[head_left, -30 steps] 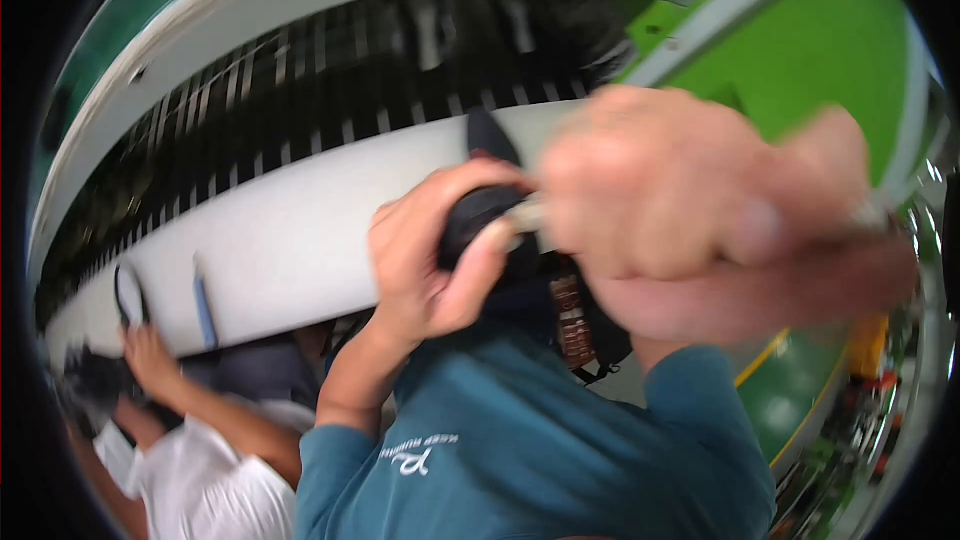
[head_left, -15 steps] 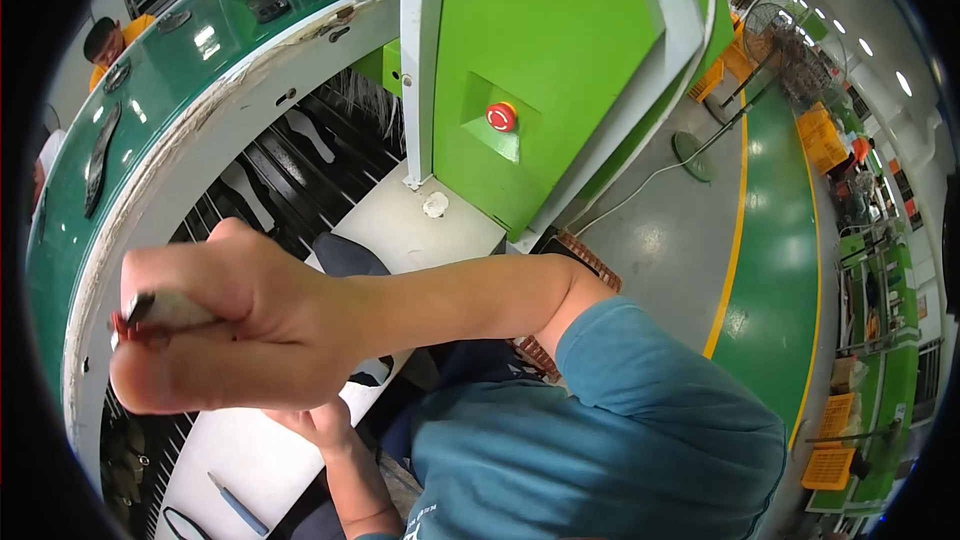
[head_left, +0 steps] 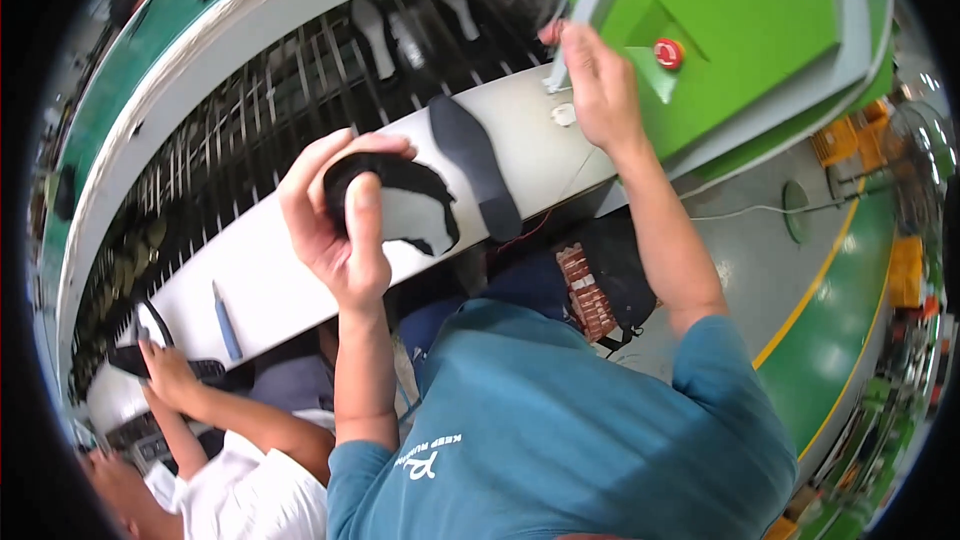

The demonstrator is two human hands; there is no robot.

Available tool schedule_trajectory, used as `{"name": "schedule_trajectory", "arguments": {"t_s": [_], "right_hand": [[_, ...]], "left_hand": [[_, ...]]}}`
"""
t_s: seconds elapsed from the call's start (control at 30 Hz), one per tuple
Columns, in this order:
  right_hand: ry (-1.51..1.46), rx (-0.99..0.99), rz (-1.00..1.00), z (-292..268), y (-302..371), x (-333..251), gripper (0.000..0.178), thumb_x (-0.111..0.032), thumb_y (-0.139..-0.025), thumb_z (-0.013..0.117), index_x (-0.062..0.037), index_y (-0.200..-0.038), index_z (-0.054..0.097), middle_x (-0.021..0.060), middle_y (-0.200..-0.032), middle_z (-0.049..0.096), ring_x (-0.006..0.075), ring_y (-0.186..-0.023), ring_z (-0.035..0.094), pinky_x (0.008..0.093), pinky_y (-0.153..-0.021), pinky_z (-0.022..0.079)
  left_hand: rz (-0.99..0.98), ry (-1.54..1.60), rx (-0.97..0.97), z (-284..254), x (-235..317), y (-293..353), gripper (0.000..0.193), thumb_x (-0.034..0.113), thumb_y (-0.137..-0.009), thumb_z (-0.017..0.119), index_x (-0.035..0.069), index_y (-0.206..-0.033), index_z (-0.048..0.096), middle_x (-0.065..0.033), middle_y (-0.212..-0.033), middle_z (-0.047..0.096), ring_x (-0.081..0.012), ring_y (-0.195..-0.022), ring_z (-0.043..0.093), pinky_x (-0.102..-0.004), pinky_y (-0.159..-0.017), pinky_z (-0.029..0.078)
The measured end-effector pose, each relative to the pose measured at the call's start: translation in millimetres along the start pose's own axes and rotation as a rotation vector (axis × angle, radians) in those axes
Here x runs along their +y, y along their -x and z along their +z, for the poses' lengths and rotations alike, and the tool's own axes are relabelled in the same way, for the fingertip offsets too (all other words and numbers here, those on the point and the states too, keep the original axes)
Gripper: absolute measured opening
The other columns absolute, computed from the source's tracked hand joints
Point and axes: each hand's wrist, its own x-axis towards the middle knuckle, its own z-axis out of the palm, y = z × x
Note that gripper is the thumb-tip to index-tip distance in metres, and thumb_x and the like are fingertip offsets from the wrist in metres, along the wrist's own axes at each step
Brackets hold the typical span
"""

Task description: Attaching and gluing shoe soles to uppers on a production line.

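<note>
My left hand (head_left: 335, 225) is raised over the white worktop (head_left: 270, 230), closed on a curled black-and-white shoe sole (head_left: 415, 205), with the thumb across its near face. To its right a dark grey shoe sole (head_left: 475, 165) lies flat on the worktop. My right hand (head_left: 605, 90) is lifted beside the green machine panel, its fingers closed together. Something reddish shows at its fingertips, too small and blurred to name. A thin thread (head_left: 525, 232) trails off the worktop's near edge, below this hand.
A co-worker's hands (head_left: 172, 375) handle a black sole at the lower left. A blue-handled pointed tool (head_left: 227, 320) lies between us. Beyond the worktop runs a slatted conveyor (head_left: 310, 60) carrying soles. A red emergency button (head_left: 668, 54) sits on the green machine (head_left: 750, 0).
My right hand has moved from close before the camera away to the right, beside the green machine. My left hand has come up with the sole. The view has swung left.
</note>
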Motion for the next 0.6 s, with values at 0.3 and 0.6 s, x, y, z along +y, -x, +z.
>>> {"name": "schedule_trajectory", "arguments": {"t_s": [0.3,0.6], "right_hand": [[0.748,-0.377,0.115,16,99,102,0.049,-0.046,-0.097,0.072,-0.0145,-0.135,0.073,0.0139,-0.122,0.068,0.0375,-0.112,0.065,0.0505,-0.093,0.055],[0.615,-0.571,0.185,90,45,16,0.076,-0.056,-0.09,0.077,-0.0088,-0.147,0.063,0.0153,-0.139,0.062,0.0379,-0.124,0.063,0.0531,-0.1,0.055]], "left_hand": [[0.057,0.024,-0.041,5,-7,4,0.024,-0.006,-0.101,0.065,-0.003,-0.125,0.06,-0.0225,-0.114,0.076,-0.0266,-0.101,0.075,-0.038,-0.094,0.06],[0.031,-0.033,-0.04,13,-7,5,0.023,-0.008,-0.098,0.067,-0.003,-0.12,0.063,-0.0205,-0.113,0.077,-0.026,-0.102,0.076,-0.0383,-0.095,0.06]]}}
